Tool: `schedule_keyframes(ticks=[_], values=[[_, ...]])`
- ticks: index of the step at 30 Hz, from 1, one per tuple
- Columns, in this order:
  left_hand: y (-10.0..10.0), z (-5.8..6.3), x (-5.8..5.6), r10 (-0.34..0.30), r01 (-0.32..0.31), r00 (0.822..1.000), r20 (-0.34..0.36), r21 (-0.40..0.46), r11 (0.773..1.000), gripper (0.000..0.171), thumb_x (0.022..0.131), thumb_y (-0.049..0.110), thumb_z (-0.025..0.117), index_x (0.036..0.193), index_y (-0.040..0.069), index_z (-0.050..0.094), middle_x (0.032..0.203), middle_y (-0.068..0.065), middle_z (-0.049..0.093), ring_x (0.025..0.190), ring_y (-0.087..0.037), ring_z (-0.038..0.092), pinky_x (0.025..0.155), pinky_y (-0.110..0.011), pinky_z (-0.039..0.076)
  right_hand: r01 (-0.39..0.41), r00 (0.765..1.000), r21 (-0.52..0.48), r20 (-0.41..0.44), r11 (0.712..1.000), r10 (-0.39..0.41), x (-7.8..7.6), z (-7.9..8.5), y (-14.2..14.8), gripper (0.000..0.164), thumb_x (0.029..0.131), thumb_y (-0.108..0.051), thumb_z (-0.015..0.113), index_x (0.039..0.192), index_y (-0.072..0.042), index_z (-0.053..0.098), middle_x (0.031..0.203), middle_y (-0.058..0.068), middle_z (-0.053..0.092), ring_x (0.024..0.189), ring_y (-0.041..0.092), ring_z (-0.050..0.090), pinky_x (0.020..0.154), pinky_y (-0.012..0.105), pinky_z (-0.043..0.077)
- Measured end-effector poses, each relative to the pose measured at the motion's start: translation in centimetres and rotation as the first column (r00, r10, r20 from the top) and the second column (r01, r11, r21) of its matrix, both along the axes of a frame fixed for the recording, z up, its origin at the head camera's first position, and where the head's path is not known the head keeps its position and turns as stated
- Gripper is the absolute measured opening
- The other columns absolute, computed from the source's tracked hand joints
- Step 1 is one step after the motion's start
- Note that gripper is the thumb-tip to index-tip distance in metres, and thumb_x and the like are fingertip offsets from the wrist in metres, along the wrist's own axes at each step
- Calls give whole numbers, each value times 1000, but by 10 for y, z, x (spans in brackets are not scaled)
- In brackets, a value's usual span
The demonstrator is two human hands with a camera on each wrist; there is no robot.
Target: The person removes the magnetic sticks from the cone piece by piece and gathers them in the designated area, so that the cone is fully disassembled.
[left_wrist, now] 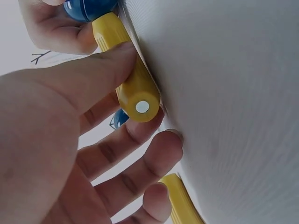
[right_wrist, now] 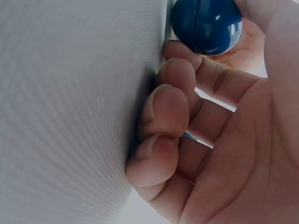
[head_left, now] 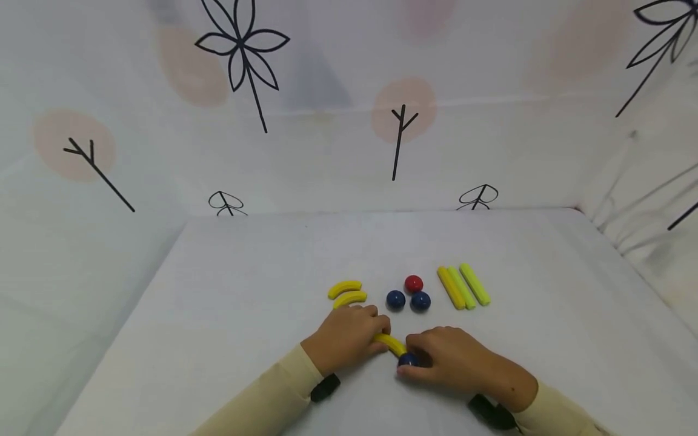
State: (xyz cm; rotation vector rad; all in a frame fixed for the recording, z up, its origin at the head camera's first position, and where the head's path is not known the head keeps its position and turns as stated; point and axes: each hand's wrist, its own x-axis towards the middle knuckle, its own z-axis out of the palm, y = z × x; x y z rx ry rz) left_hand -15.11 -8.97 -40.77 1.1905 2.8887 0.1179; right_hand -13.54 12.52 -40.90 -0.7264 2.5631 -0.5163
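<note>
My left hand pinches a curved yellow stick between thumb and fingers, low over the white table. In the left wrist view, a pale round disc shows in the near end of that yellow stick. Its far end meets a dark blue ball. My right hand holds this ball with thumb and index finger; the right wrist view shows a seam around the glossy blue ball. The other right fingers are curled against the tabletop.
Two curved yellow sticks lie just beyond my left hand. A red ball and two dark blue balls sit mid-table. Right of them lie one straight yellow stick and two lime sticks. Patterned white cloth surrounds the table.
</note>
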Motion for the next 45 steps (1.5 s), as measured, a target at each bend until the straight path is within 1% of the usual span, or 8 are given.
schedule_keyframes(ticks=[9,16,22,25,28,33,38,45], values=[[-2,-2,-1,39,-39,998,48,-7,999,21,92,43,71,104,26,72,87,10,63,67,-3,48,63,-16,41,-8,1000,-18,4,1000,8,1,-3,1,35,87,-61,66,86,-26,62,63,-13,50,58,4,46,55,22,34],[-8,1,-3,83,-84,996,-28,-26,996,23,90,42,73,101,23,70,85,9,63,68,-4,48,60,-17,43,-34,999,2,-36,999,34,2,-3,2,37,86,-61,68,87,-25,64,64,-14,50,60,4,46,56,23,35],[-16,0,-8,116,-115,993,-40,19,993,22,90,42,74,98,21,70,84,9,65,65,-3,49,56,-19,42,-30,1000,6,-7,1000,30,2,-3,2,40,85,-64,66,89,-24,65,66,-14,51,61,4,47,57,24,36],[-21,1,-13,171,-165,983,-72,79,983,22,90,40,74,97,20,70,84,8,67,62,-4,50,56,-21,42,-30,999,14,-16,999,31,1,-3,2,41,85,-65,65,89,-25,66,66,-15,52,61,4,48,57,23,37],[-25,3,-18,248,-236,965,-83,126,964,23,89,39,75,98,18,70,85,6,69,60,-5,50,55,-21,41,-30,999,18,-26,999,31,1,-2,2,42,85,-66,65,90,-24,66,66,-15,52,61,3,47,58,23,37],[-30,4,-22,347,-333,934,-85,139,933,25,87,37,78,99,15,71,87,2,72,59,-5,51,52,-19,39,-31,999,10,-9,999,31,1,-2,3,41,86,-66,65,90,-24,66,66,-14,51,62,4,47,57,23,36],[-32,9,-23,359,-346,928,-99,128,929,24,85,34,80,95,14,71,81,2,69,59,-7,50,52,-21,41,-16,1000,19,-16,1000,16,0,-2,2,39,86,-65,65,88,-26,64,66,-14,51,62,4,48,57,23,37],[-33,13,-20,365,-363,930,-35,51,930,21,86,32,79,90,14,69,73,3,63,55,-8,47,50,-22,37,-1,1000,37,6,999,1,-2,-1,0,40,85,-65,66,89,-25,65,66,-14,52,63,5,49,58,24,38]])
